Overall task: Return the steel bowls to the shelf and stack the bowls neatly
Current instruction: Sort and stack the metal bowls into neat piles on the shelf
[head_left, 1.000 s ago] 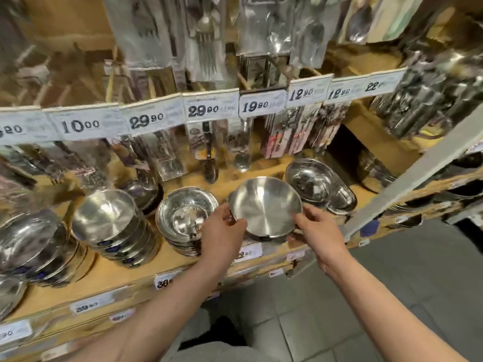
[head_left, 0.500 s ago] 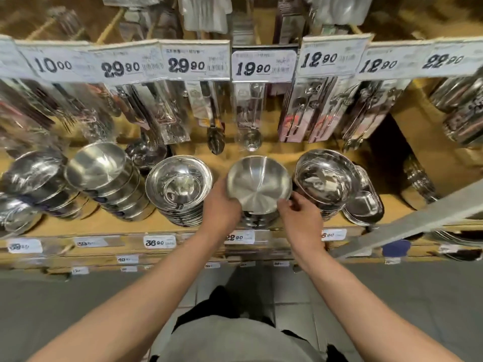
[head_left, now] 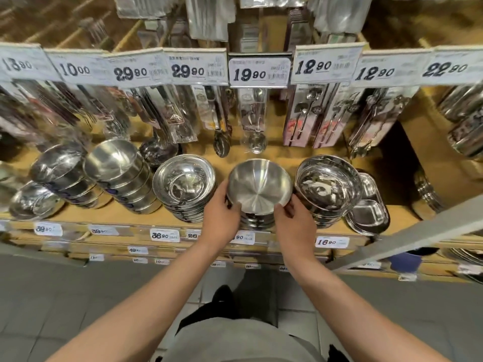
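I hold one steel bowl [head_left: 259, 186] with both hands: my left hand [head_left: 221, 215] curls around its left rim and my right hand [head_left: 294, 221] pinches the rim at the lower right, fingers bent on the metal. The bowl is above a stack of bowls [head_left: 257, 221] of the same kind, which stands near the front edge of the wooden shelf [head_left: 285, 156], about in the middle of its length. I cannot tell if the bowl already sits inside the stack or is a little above it; it looks tilted toward me.

I think this step is the seating of the bowl. To do it well, I should bring the rim level, put its centre over the centre of the stack, and lower it slowly until it nests by itself. Only after this should I let the fingers go, both sides together, so the bowl does not tip.

The polished stack [head_left: 185, 190] on the left and the mirror-like stack [head_left: 329, 189] on the right are just beside my knuckles, so I must keep the hands narrow. The stack is close to the front edge, so a push toward me could be risky.
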Motion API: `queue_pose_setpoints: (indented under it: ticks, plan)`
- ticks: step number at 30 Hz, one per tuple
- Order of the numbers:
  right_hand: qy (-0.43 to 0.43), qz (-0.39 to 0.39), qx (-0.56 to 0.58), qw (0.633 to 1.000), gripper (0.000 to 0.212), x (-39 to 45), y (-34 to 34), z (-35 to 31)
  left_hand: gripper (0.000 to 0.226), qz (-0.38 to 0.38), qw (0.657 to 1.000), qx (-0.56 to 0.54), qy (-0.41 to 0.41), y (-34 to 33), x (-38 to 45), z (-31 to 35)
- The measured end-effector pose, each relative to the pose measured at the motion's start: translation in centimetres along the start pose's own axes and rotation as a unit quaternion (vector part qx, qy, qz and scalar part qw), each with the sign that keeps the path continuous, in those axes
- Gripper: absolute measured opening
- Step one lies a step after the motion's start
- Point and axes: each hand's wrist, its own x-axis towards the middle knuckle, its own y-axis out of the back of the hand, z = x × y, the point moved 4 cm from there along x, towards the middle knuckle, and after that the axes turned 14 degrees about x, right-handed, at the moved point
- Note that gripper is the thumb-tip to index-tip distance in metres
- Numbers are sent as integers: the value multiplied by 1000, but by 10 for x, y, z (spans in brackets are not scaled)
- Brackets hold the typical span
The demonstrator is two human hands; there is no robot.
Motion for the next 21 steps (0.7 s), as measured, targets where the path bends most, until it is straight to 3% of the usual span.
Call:
queue_pose_setpoints:
  ticks: [5,11,21]
  plan:
    - [16,-22,12,1000,30,-5,-1,3,56,14,1000,-3,-5,1,-5,-4]
    - [-10,8,25,1000,36,-7,-1,16,55,14,1000,-14,-2,-1,-6,-7]
    - [24,30,-1,999,43,-5,-2,18,53,31,999,0,-7,-6,-7,-13]
